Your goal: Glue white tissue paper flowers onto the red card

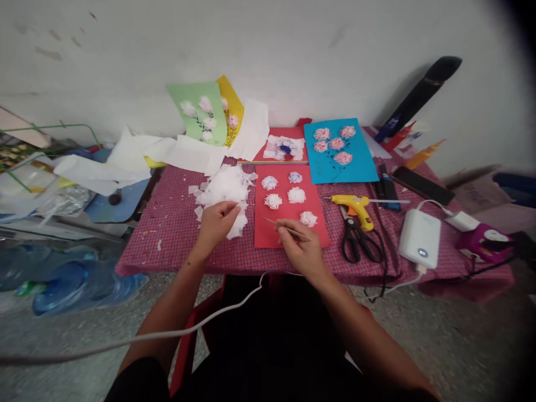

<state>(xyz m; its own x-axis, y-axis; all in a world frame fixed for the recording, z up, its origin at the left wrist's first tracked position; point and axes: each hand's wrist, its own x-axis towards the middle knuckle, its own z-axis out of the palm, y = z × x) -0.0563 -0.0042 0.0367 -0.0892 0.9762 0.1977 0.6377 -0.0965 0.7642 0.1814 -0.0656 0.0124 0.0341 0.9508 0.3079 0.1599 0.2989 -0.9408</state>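
My left hand (215,223) rests on a heap of small white tissue squares (226,192), its fingers pinched on one piece of tissue. My right hand (299,248) is closed on a thin wooden stick (280,225) that points left over a red card (288,215). Several white tissue flowers (296,195) lie on that card. Both hands work at the near edge of a low table with a red checked cloth (167,223).
A yellow glue gun (355,205), black scissors (355,240) and a white power bank (420,237) lie right of the red card. A blue card with pink flowers (339,151), a green card (199,114) and white paper sheets stand behind. A white cable crosses my lap.
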